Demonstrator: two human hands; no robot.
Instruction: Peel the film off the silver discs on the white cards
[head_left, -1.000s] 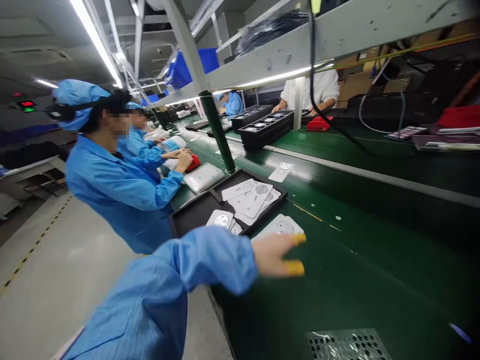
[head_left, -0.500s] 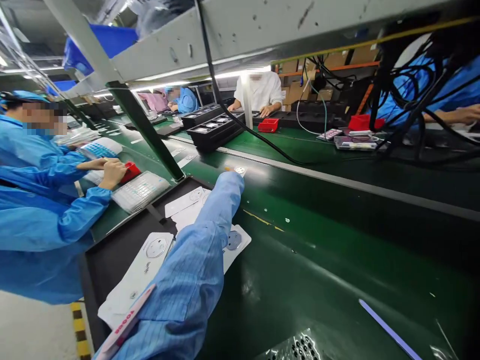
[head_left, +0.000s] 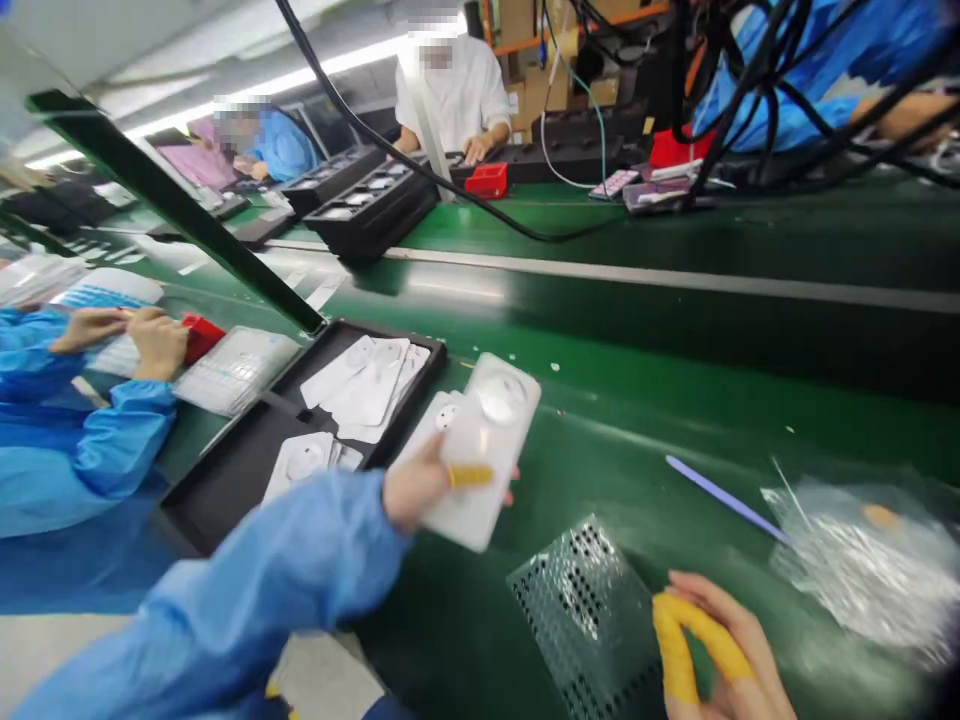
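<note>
My left hand [head_left: 420, 485], in a blue sleeve, has its fingers closed around a white rectangular plastic panel [head_left: 491, 435] with a round recess, tilted above the green work surface. A yellow finger cover is on its thumb. Partly behind that panel shows another white panel [head_left: 448, 412]; whether it is held too I cannot tell. At the lower right, my right hand [head_left: 720, 650] has yellow covers on its thumb and forefinger, whose tips meet in a pinch; anything between them is too small to make out. Just beside it lies a clear sheet of black dots [head_left: 585, 610].
A black tray [head_left: 225, 490] holding several white panels stands at left. A purple stick [head_left: 724, 498] and crumpled clear plastic bags [head_left: 877, 570] lie to the right. A green post [head_left: 187, 215] and black cable [head_left: 487, 215] cross the far side. A co-worker's hands [head_left: 154, 340] are at left.
My left hand has come back from its far reach, now showing a white panel in its grip. My right hand has entered at lower right. The view has swung down and to the right.
</note>
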